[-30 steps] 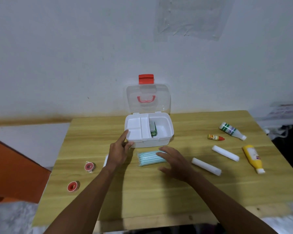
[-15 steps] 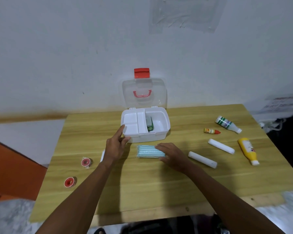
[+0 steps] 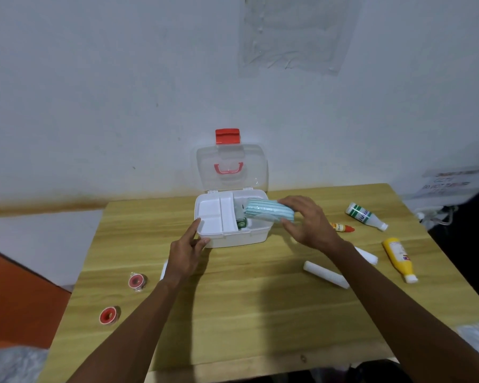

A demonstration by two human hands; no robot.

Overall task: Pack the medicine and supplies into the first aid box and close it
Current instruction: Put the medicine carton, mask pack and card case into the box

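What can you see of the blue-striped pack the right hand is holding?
The pack of face masks is a soft, flat stack in clear wrap, pale teal with white stripes running lengthwise. The right hand grips its right end, fingers over the top and thumb beneath. It hangs tilted over the open right compartment of the first aid box, its left end near the small green item inside; contact is unclear.
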